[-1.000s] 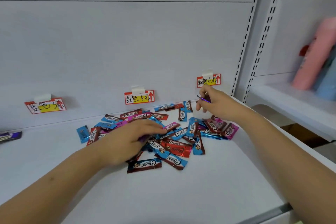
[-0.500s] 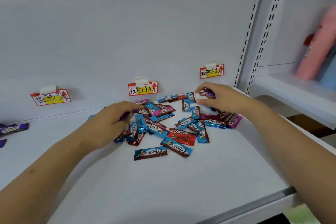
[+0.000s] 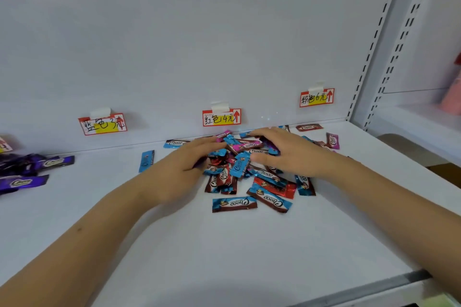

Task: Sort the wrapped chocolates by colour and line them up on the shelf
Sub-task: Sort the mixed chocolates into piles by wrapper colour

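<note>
Both hands lie palm-down on a heap of wrapped chocolates (image 3: 245, 168) in the middle of a white shelf (image 3: 224, 252). Left hand (image 3: 183, 162): fingers extended and relaxed, tips resting on the left side of the heap; whether any wrapper is pinched beneath them cannot be told. Right hand (image 3: 284, 154): fingers spread flat over the right side of the heap, thumb touching a blue chocolate (image 3: 239, 164). The heap mixes blue, red, brown and pink wrappers. One blue piece (image 3: 146, 161) lies apart to the left; a brown piece (image 3: 309, 127) and a pink piece (image 3: 332, 141) lie apart to the right. Purple chocolates (image 3: 27, 172) are grouped at the far left. Three handwritten price tags are taped to the back wall: left tag (image 3: 102, 124), middle tag (image 3: 221, 117), right tag (image 3: 316, 97).
</note>
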`<state>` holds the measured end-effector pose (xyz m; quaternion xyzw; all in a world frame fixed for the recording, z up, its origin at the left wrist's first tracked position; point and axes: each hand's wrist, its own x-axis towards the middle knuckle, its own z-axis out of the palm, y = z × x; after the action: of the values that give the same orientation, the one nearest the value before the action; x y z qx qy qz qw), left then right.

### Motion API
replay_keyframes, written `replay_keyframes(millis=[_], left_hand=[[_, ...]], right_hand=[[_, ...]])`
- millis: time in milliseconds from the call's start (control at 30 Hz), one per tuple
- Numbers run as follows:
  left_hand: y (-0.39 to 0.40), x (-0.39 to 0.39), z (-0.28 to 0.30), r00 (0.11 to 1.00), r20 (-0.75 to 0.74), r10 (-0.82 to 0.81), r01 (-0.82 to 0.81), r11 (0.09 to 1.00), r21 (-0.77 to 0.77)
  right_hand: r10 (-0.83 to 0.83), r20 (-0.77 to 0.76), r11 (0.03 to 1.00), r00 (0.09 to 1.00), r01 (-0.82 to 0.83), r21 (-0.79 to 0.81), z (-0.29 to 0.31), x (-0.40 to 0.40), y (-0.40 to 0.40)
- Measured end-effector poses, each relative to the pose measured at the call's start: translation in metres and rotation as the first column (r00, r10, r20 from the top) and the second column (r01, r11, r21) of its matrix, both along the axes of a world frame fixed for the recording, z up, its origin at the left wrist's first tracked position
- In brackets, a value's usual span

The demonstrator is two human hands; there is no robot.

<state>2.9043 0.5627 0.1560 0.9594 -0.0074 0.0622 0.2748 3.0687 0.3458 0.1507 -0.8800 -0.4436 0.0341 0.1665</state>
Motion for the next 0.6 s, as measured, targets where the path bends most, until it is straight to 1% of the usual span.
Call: replay_keyframes(millis=[67,100,133,200,267,333,433,500,533,600], left_hand=[[0.014,-0.003,0.000,0.999,0.018,0.051,-0.052,0.994,0.095],[0.023,-0.003,-0.003,0.996,-0.009,0.084,-0.081,0.982,0.168],[0.031,-0.003,-0.006,0.988,-0.060,0.140,-0.122,0.962,0.246],[0.042,-0.004,-0.015,0.943,-0.172,0.286,-0.210,0.910,0.358],[0.042,-0.007,-0.021,0.922,-0.185,0.341,-0.244,0.880,0.407],[0.032,-0.012,-0.022,0.944,-0.127,0.303,-0.235,0.893,0.384],[0.012,-0.021,-0.023,0.989,-0.015,0.150,-0.140,0.950,0.281],[0.006,-0.022,-0.024,0.996,0.025,0.085,-0.088,0.965,0.247],[0.006,-0.020,-0.024,0.997,0.020,0.072,-0.074,0.967,0.242],[0.007,-0.013,-0.025,0.999,0.006,0.052,-0.052,0.966,0.252]], right_hand=[[0.078,-0.062,0.995,0.995,-0.082,-0.053,0.002,-0.010,0.002],[0.098,-0.062,0.991,0.993,-0.104,-0.085,0.001,-0.013,0.003],[0.098,-0.055,0.990,0.994,-0.103,-0.096,0.000,-0.015,0.004],[0.050,-0.024,0.996,0.998,-0.051,-0.076,-0.001,-0.013,0.005],[0.012,-0.002,0.996,1.000,-0.012,-0.085,0.000,-0.011,0.003],[0.021,0.016,0.997,1.000,-0.020,-0.074,0.003,-0.012,0.002],[0.089,0.077,0.996,0.993,-0.086,-0.039,0.009,-0.026,0.009],[0.163,0.102,0.984,0.981,-0.153,-0.096,0.006,-0.035,0.016],[0.192,0.092,0.976,0.977,-0.180,-0.126,0.004,-0.039,0.017],[0.200,0.017,0.975,0.980,-0.197,-0.100,0.004,-0.041,0.014]])
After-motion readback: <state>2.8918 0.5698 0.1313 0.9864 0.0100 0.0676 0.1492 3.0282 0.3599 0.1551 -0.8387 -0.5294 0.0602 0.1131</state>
